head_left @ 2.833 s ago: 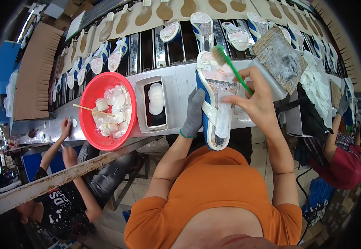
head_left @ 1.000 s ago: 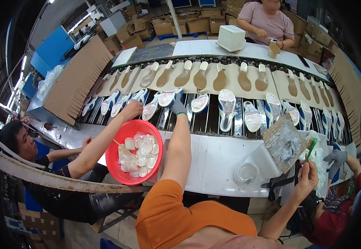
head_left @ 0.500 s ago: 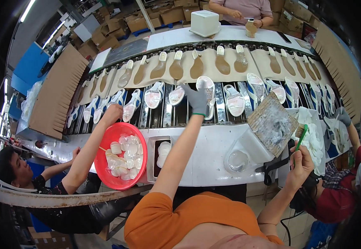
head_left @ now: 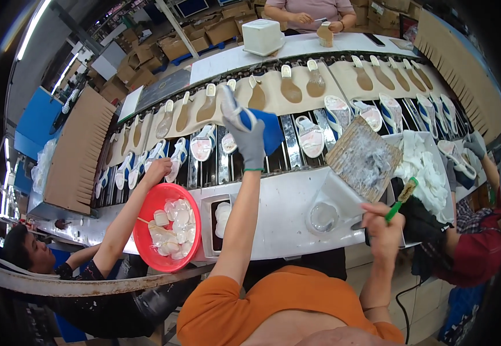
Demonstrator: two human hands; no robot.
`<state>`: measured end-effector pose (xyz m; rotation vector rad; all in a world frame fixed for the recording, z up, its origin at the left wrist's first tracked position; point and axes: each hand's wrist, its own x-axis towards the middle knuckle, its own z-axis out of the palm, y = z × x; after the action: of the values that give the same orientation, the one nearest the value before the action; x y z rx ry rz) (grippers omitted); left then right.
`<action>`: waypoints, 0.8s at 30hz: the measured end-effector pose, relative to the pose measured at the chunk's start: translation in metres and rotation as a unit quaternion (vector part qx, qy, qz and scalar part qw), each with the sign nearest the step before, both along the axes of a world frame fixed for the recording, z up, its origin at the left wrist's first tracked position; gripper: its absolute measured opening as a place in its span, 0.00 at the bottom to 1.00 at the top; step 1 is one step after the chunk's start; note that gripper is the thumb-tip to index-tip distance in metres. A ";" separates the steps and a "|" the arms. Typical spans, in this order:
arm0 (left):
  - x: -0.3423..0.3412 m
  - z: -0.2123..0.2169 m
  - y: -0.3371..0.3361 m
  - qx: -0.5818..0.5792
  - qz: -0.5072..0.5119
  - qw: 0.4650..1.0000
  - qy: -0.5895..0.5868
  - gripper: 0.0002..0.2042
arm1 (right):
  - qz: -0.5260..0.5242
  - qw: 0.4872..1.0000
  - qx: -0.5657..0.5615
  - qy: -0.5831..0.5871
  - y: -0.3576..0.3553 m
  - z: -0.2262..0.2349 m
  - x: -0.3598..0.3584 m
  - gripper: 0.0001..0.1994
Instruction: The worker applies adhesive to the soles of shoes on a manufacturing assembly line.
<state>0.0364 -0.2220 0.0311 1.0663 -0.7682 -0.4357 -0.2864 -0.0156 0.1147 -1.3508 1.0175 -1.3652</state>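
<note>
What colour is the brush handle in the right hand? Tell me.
Green, seen in the head view: the thin brush handle sticks up from the right hand.

This is a shoe factory floor, seen from a work station on an assembly line. A long curved conveyor (head_left: pixel 296 138) runs from left to right carrying rows of blue-and-white shoe soles (head_left: pixel 311 137), with tan insoles (head_left: pixel 290 89) in the row behind. Stacked cardboard boxes (head_left: pixel 146 55) fill the far left, and other workers sit along the line.
</note>
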 end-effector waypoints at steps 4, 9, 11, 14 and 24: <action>-0.001 0.065 0.089 -0.161 -0.212 0.938 0.224 0.43 | 0.217 0.943 0.202 -0.153 -0.018 -0.007 0.072 0.23; -0.025 0.096 0.171 -0.125 -0.289 0.923 0.220 0.54 | 0.230 0.861 0.336 -0.306 -0.015 -0.018 0.112 0.26; -0.030 0.094 0.203 -0.016 -0.275 0.947 0.163 0.52 | 0.195 0.909 0.275 -0.245 -0.005 -0.022 0.111 0.26; -0.036 0.076 0.241 0.022 -0.318 0.930 0.183 0.46 | 0.141 0.969 0.163 -0.117 0.005 -0.020 0.094 0.27; -0.048 -0.068 0.271 0.149 -0.139 0.973 -0.112 0.28 | -0.031 0.886 0.039 0.462 0.032 -0.030 0.018 0.12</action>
<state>-0.0116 0.0489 -0.0368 1.3094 -1.0837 -0.6928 -0.2684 0.0168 0.0846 -1.9664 1.7126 -0.6537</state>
